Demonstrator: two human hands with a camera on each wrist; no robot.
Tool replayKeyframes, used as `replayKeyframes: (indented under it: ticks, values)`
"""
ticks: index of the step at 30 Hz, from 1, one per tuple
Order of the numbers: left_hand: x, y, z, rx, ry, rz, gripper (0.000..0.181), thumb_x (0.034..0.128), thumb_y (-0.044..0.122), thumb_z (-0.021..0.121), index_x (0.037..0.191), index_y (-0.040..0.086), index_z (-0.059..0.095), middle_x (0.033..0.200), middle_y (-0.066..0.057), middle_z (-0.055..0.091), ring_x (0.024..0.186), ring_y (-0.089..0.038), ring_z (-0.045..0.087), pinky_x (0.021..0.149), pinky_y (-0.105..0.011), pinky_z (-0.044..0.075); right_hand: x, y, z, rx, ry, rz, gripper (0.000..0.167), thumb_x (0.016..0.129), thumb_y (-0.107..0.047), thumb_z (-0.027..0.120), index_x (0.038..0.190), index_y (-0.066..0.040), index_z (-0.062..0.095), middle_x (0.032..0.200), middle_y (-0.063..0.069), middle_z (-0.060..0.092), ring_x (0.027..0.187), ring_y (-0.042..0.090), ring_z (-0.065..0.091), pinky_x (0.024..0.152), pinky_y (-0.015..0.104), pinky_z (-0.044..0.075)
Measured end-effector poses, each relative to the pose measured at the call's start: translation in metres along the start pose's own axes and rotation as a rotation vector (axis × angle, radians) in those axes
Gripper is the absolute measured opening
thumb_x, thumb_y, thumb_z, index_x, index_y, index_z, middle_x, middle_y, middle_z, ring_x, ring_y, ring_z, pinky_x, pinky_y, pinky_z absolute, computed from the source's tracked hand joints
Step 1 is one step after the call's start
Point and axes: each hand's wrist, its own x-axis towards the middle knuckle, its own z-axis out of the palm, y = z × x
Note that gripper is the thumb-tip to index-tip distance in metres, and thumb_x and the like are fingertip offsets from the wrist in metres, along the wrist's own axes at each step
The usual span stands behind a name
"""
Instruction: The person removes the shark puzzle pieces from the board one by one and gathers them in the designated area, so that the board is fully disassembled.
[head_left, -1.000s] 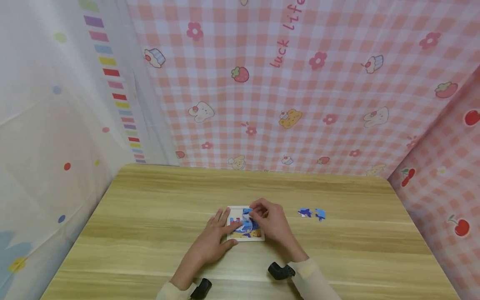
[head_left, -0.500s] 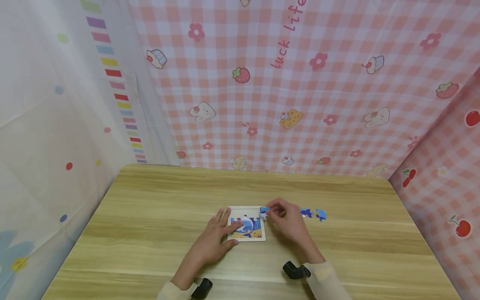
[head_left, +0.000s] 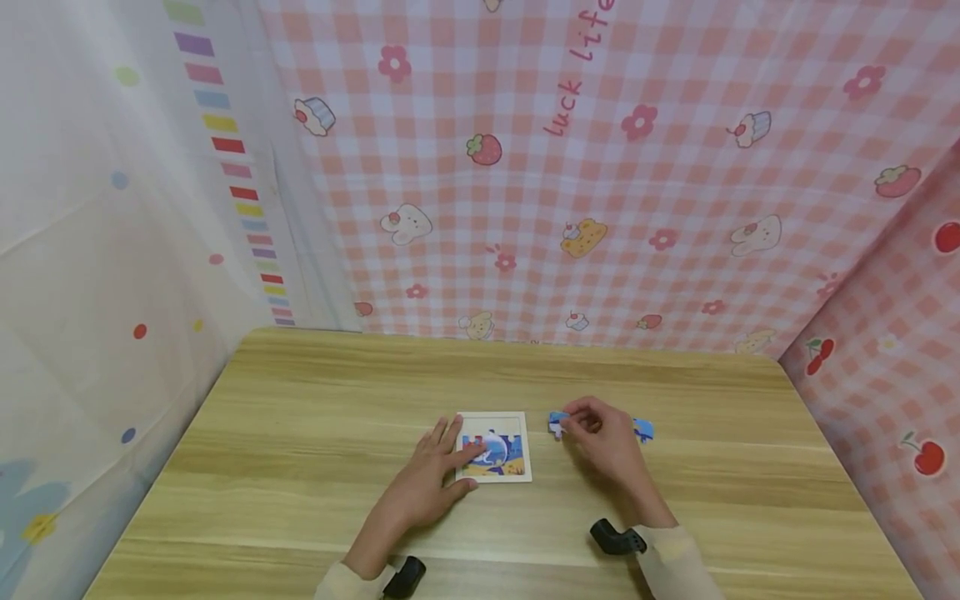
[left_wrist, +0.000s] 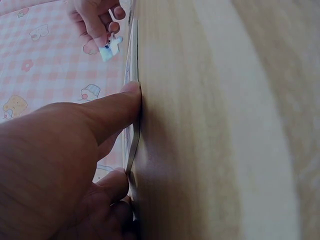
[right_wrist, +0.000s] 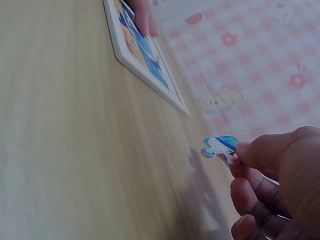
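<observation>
While holding a small jigsaw piece up off the wood-grain table with the right hand, pinching only one end between thumb and fingers, could easily lose it to a slip or a twist, because of so slight a grip. Likely, too, to knock the loose blue piece, lying on the table at the right hand's far side and partly hidden by it, if swung carelessly to the right. Might also jog the white-rimmed puzzle frame, lying flat just to the left of the held piece, and unseat the fitted pieces, by pressing unevenly with the left hand. Resting on the frame with that hand, fingers spread rather than curled, one laid across the picture, thumb at the near edge.

Coloured light blue and white in the hand, with a darker blue band, touches of red and a rounded knob; thin, tilted. Within the frame, filled below in blue, white, red and sandy yellow, partly covered; bare and pale across the top.
</observation>
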Motion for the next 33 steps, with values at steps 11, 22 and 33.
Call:
replayKeyframes:
  ticks: [11, 22, 33]
  values:
    - [0.001, 0.001, 0.0, -0.007, 0.003, -0.003, 0.052, 0.0996, 0.027, 0.066, 0.149, 0.018, 0.055, 0.169, -0.024, 0.018, 0.158, -0.047, 0.011, 0.128, -0.063, 0.014, 0.002, 0.021, -0.019, -0.025, 0.022, 0.013, 0.008, 0.093, -0.013, 0.075, 0.101, -0.01, 0.074, 0.087, 0.005, 0.073, 0.075, 0.01, 0.061, 0.065, 0.018, 0.05]
    - [0.0, 0.001, 0.0, -0.016, 0.006, -0.005, 0.052, 0.0996, 0.027, 0.066, 0.149, 0.018, 0.055, 0.169, -0.023, 0.018, 0.158, -0.046, 0.011, 0.128, -0.064, 0.014, 0.005, 0.028, -0.022, -0.193, 0.072, -0.068, 0.01, 0.09, -0.014, 0.078, 0.097, -0.006, 0.077, 0.121, 0.019, 0.066, 0.114, 0.037, 0.049, 0.091, 0.046, 0.041]
    - [-0.001, 0.001, 0.0, -0.013, 0.01, -0.005, 0.052, 0.0995, 0.027, 0.067, 0.149, 0.018, 0.056, 0.169, -0.023, 0.019, 0.158, -0.046, 0.012, 0.128, -0.063, 0.014, 0.004, 0.031, -0.02, -0.212, 0.071, -0.057, 0.01, 0.092, -0.014, 0.076, 0.095, -0.005, 0.077, 0.13, 0.022, 0.062, 0.124, 0.041, 0.04, 0.099, 0.055, 0.038]
